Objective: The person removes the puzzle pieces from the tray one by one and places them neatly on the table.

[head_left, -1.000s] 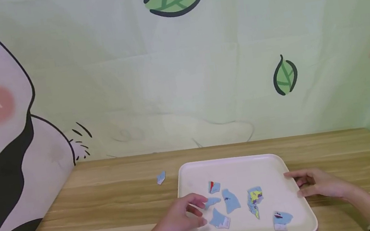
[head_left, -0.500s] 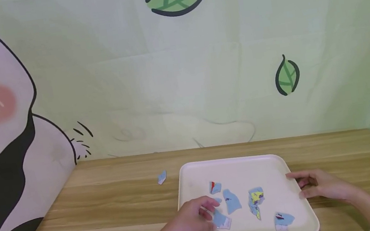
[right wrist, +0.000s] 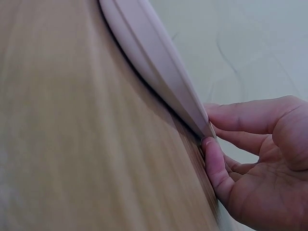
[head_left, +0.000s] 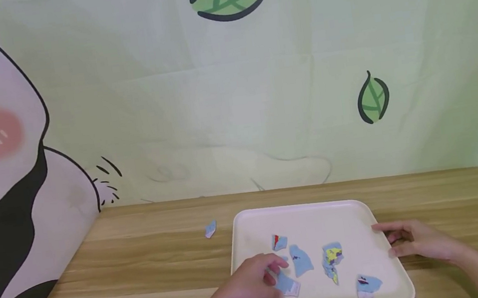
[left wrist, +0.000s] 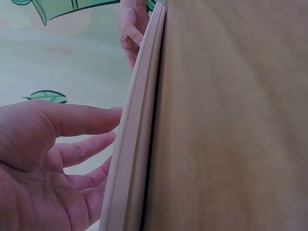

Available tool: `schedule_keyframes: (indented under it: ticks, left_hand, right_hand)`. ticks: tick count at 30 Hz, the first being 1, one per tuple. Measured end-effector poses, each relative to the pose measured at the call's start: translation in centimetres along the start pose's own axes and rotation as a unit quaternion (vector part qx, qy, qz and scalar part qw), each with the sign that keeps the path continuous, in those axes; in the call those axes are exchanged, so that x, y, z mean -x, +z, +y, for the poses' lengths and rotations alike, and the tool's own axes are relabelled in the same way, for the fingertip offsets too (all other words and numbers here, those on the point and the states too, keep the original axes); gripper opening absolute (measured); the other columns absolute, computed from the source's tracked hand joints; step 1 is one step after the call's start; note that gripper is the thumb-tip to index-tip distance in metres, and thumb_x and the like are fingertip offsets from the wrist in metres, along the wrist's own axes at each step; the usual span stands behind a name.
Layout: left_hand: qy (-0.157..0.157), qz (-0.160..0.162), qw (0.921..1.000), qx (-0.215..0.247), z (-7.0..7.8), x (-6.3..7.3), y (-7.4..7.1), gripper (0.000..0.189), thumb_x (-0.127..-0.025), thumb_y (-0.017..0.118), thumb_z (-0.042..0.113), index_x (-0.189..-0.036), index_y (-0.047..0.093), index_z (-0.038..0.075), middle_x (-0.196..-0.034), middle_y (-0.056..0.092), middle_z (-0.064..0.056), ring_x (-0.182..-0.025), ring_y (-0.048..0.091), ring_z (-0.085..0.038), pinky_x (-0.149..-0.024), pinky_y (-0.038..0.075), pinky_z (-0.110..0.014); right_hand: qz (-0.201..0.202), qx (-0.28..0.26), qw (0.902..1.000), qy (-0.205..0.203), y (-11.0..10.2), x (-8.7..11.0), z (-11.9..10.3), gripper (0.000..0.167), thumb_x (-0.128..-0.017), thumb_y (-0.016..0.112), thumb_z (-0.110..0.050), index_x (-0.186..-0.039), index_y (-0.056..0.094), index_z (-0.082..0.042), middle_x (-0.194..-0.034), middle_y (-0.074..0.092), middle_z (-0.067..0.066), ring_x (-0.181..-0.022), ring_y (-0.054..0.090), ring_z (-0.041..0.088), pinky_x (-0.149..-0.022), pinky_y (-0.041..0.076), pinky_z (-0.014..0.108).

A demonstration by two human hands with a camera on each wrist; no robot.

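My left hand (head_left: 261,279) is over the left part of the white tray (head_left: 311,217), its fingers loosely bent above blue map puzzle pieces. One blue piece (head_left: 285,282) lies partly under it, and another shows only as a sliver by the fingertips. Whether the fingertips touch them is hidden. In the left wrist view the left hand (left wrist: 57,163) has its thumb and fingers spread apart beyond the tray rim (left wrist: 130,144). My right hand (head_left: 419,241) holds the tray's right edge; in the right wrist view its digits (right wrist: 269,144) meet at the rim (right wrist: 163,62).
On the tray also lie a blue piece with red (head_left: 279,242), a plain blue one (head_left: 301,260), a yellow-and-blue joined group (head_left: 332,257) and a blue piece (head_left: 368,284) near the front right. A small piece (head_left: 211,229) lies on the wooden table (head_left: 145,262), left of the tray.
My left hand has moved right and slightly inward over the blue pieces, covering more of them, then nearly stopped. The right hand stays at the tray edge; the view has shifted slightly.
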State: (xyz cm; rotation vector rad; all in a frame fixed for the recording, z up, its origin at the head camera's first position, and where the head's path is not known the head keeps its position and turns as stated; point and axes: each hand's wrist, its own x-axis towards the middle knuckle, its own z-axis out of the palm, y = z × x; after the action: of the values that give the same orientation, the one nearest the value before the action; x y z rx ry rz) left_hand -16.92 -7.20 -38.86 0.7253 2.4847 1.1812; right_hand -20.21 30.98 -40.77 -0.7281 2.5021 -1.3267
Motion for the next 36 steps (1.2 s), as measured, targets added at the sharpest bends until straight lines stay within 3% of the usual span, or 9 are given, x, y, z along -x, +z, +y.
schedule_keyframes:
  ticks: [12,18,30,36]
  left_hand:
    - [0.001,-0.023,0.9943,-0.104,0.8,-0.7,-0.2,0.042,-0.062,0.075,0.002,-0.101,0.063,0.011,-0.087,0.047,0.005,-0.065,0.047,0.001,-0.066,0.040,-0.016]
    - [0.008,-0.027,0.9884,-0.149,1.0,-0.9,-0.1,0.030,-0.062,0.075,0.004,-0.088,0.064,0.013,-0.082,0.045,0.006,-0.066,0.044,0.001,-0.065,0.039,-0.015]
    - [0.017,-0.012,0.9865,-0.162,0.9,-0.9,0.1,0.030,-0.062,0.076,0.006,-0.083,0.056,0.015,-0.077,0.047,0.010,-0.068,0.042,-0.002,-0.063,0.039,-0.016]
    - [0.065,-0.009,0.9858,-0.155,0.7,-0.9,0.0,0.033,-0.062,0.073,0.000,-0.083,0.053,0.016,-0.077,0.048,0.012,-0.068,0.043,-0.001,-0.064,0.039,-0.015]
  right_hand:
    - [0.000,-0.004,1.0000,-0.002,0.0,0.0,0.3,0.051,-0.081,0.063,-0.003,-0.122,0.042,0.019,-0.097,0.056,0.012,-0.084,0.051,0.001,-0.068,0.045,0.018]
    - [0.003,-0.007,1.0000,0.004,0.1,0.0,0.2,0.052,-0.081,0.064,-0.004,-0.122,0.042,0.019,-0.096,0.055,0.012,-0.083,0.050,0.001,-0.068,0.044,0.018]
    - [0.001,-0.019,0.9998,0.011,0.1,0.0,0.1,0.053,-0.081,0.064,-0.004,-0.123,0.041,0.018,-0.097,0.055,0.012,-0.084,0.050,0.002,-0.069,0.044,0.018]
    - [0.005,-0.012,0.9998,0.015,0.1,0.1,-0.1,0.054,-0.080,0.065,-0.005,-0.123,0.042,0.018,-0.097,0.055,0.012,-0.083,0.050,0.001,-0.069,0.044,0.017]
